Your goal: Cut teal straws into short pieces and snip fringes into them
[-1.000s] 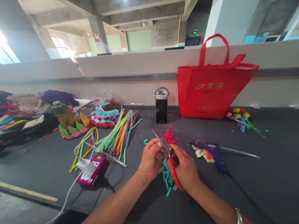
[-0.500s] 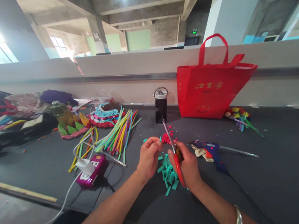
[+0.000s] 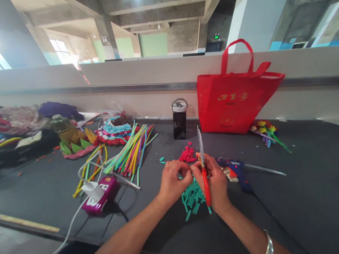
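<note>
In my right hand (image 3: 214, 183) is a pair of scissors (image 3: 204, 172) with red handles, its blades pointing up and away from me. My left hand (image 3: 174, 180) is closed in a pinch, its fingertips meeting those of my right hand; whatever sits between them is too small to make out. Under both hands lies a heap of short teal strips (image 3: 193, 198). Just beyond it is a small pile of red pieces (image 3: 187, 153). A few teal bits (image 3: 162, 160) lie apart, left of the red pile.
A blue glue gun (image 3: 239, 172) lies right of my hands, its cord trailing toward me. Colourful fuzzy sticks (image 3: 132, 152) and a purple power strip (image 3: 103, 195) are on the left. Behind stand a dark bottle (image 3: 179, 123) and a red bag (image 3: 231, 103).
My hands have come together, fingertips meeting over the teal heap. The scissors have swung more upright, away from the left fingers. The view has shifted slightly.
</note>
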Demonstrator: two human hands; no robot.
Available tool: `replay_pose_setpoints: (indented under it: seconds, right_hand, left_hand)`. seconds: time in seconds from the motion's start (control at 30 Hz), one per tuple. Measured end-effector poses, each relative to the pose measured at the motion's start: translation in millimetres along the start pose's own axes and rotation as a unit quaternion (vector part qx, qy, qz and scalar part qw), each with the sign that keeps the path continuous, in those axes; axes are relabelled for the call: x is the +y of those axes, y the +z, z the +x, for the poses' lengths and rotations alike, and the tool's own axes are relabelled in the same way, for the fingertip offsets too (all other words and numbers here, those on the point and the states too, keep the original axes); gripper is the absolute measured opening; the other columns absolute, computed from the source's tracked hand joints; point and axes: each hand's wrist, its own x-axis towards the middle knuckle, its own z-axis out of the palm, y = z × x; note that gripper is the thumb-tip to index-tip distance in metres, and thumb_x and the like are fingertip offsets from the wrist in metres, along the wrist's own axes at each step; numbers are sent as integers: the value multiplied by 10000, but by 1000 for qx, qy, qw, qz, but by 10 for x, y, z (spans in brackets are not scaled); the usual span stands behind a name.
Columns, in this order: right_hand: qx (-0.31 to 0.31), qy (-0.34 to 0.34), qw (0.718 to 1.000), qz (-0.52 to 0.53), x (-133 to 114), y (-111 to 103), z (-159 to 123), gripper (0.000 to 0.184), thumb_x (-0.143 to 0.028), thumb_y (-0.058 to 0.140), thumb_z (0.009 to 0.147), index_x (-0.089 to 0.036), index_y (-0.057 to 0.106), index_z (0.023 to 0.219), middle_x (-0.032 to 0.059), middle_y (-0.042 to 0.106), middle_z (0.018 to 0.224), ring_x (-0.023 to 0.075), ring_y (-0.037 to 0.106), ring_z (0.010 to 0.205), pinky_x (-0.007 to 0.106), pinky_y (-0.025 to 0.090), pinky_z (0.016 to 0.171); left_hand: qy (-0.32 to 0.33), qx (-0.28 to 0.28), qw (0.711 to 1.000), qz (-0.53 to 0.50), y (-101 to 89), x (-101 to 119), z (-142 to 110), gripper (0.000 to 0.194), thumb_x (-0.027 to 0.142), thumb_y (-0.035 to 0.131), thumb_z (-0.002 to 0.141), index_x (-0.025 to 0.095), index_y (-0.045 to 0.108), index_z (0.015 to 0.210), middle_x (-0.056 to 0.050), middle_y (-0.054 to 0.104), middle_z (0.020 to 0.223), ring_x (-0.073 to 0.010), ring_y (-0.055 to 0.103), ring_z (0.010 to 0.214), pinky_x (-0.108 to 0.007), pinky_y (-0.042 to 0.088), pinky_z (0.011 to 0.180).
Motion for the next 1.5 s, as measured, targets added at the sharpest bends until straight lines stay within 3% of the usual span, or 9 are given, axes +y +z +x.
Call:
replay_pose_setpoints:
  seconds: [0.07,0.17,0.27,0.37,0.57,0.67,0.93,1.13,1.5]
  right_hand:
    - [2,5,1000,6,13,6,10,318,-297,584,840,-202,582,1143,35,682,923,162,654,760,298,536,743]
    - [-2,23,999,41,-13,6,24,302,-268,587,826,-211,578,1123,10,666,864,146,640,709,274,534,691]
    - [-19,47,993,103,-63,-11,46,301,-271,598,826,-221,564,1121,-9,641,826,129,617,657,250,524,627]
    - [-44,65,985,152,-77,-30,66,297,-296,605,831,-226,554,1116,-14,629,813,120,598,628,231,505,564]
    - [-80,43,986,136,-56,-55,70,281,-302,593,846,-223,553,1113,-20,632,798,115,590,612,230,501,575]
    - [-65,27,993,92,-62,-52,59,277,-319,584,860,-220,558,1118,-12,637,818,126,611,657,250,517,642]
    - [-93,-32,992,-73,57,32,-25,356,-293,543,860,-193,538,1202,81,689,1039,202,671,857,339,533,788]
    - [-130,-56,978,-154,80,59,-75,450,-128,525,761,-219,553,1201,75,666,1100,236,642,962,375,524,825]
    - [-126,-52,978,-156,59,69,-93,426,-131,520,769,-204,556,1188,72,682,1078,231,647,954,377,526,838]
  left_hand:
    - [-17,-16,1000,-18,1,10,-1,81,157,598,686,189,583,613,17,569,584,-130,503,619,-281,365,717]
    - [-123,-52,980,-147,-4,-28,15,68,213,599,704,182,617,646,4,584,627,-136,504,641,-272,373,694]
    - [-234,-113,906,-333,-22,-101,50,138,253,575,747,162,654,680,-10,587,654,-130,509,644,-262,385,678]
    - [-290,-165,839,-430,-47,-150,79,127,255,627,734,144,677,700,-12,576,613,-119,500,604,-255,378,651]
    - [-332,-208,790,-471,-72,-163,75,151,252,761,653,128,682,689,-6,567,583,-97,477,561,-244,347,605]
    - [-341,-189,787,-478,-69,-157,79,150,234,770,635,130,668,670,5,553,580,-86,458,552,-238,339,596]
    - [-260,24,820,-509,-111,-102,142,143,262,735,678,165,636,715,38,514,574,-93,454,588,-238,367,643]
    - [-255,54,817,-515,-74,-50,114,162,261,750,673,158,626,694,30,554,630,-84,475,608,-224,383,651]
    - [-265,51,808,-523,-33,-42,87,175,258,765,662,152,634,709,23,585,636,-83,500,607,-220,400,652]
